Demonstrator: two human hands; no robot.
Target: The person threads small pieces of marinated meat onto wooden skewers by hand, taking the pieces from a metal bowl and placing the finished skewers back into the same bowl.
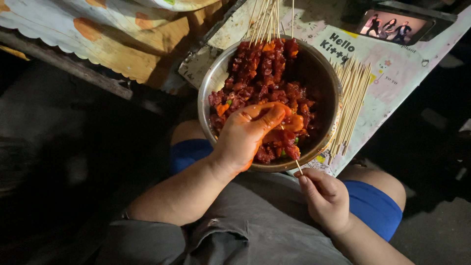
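- A low table [392,73] with a pale printed covering, worn and stained at its near edge — cartoon lettering and small drawings show on it.
- A round metal bowl [208,86] of red marinated meat sits at its edge.
- Loose bamboo skewers [351,93] lie just beside the bowl.
- A phone [395,24] with a lit screen rests at the far side.

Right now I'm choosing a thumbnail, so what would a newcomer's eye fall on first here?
The round metal bowl at centre, heaped with red marinated meat, some already on skewers. Over it the sauce-stained left hand presses meat onto a stick that the right hand pinches below the rim. Bare bamboo skewers lie beside the bowl's right edge.
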